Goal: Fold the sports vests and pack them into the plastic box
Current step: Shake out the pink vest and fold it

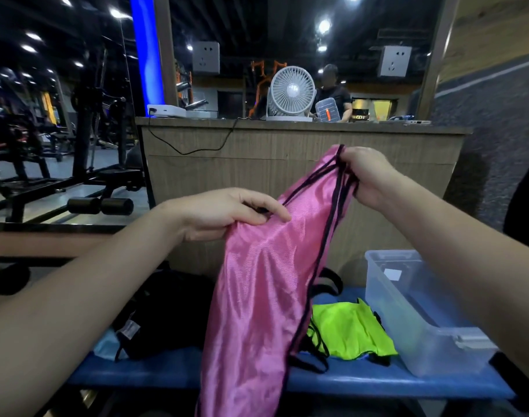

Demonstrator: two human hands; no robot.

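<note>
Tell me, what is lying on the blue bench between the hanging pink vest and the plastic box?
In the head view, a crumpled neon-green vest with black trim lies on the blue bench, between the pink vest and the clear plastic box.

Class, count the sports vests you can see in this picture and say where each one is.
2 clearly. The pink vest hangs in the air, gripped by the left hand and right hand. The neon yellow vest lies on the blue bench. The dark pile may hide more.
</note>
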